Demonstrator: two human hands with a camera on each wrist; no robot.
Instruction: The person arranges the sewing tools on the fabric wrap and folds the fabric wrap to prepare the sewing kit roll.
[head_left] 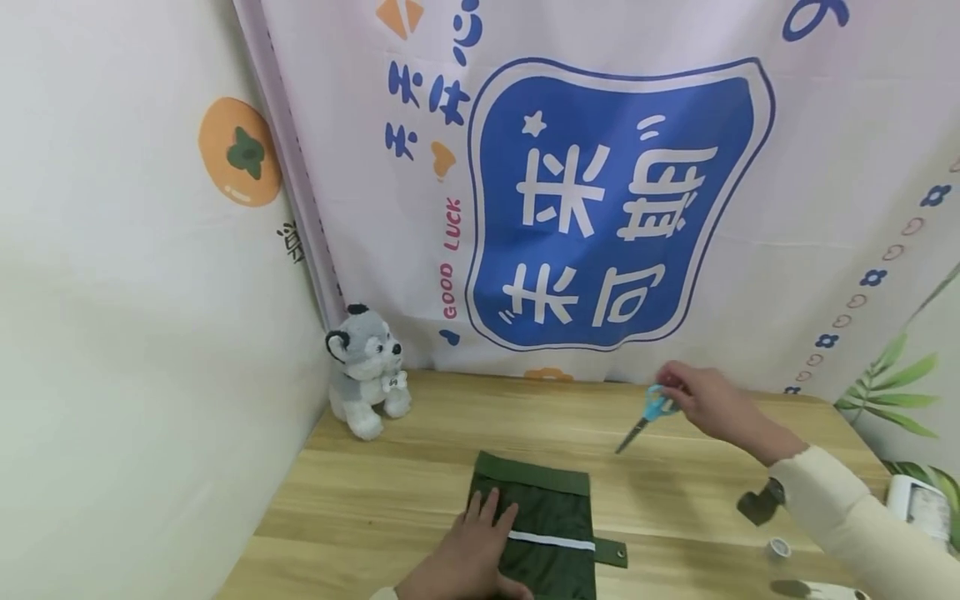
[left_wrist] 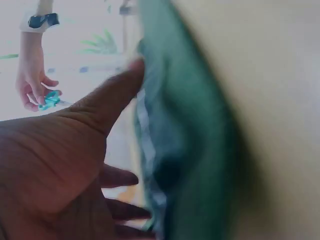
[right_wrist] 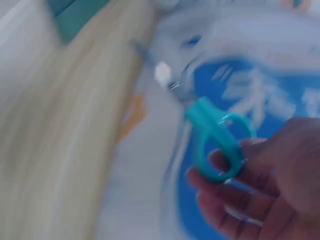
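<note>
My right hand grips a pair of scissors by one of its turquoise handle loops, above the back of the table. In the head view the blades point down and to the left; the right wrist view shows the same scissors with blades together, somewhat blurred. My left hand rests with its fingers spread on a dark green fabric pouch. A white strip crosses the pouch, and a tab with a metal snap sticks out at its right side. In the left wrist view the thumb lies against the green fabric.
A grey and white plush dog sits at the back left corner of the wooden table. To the right are a dark object by the sleeve, a small round white item and a white object. A printed cloth hangs behind.
</note>
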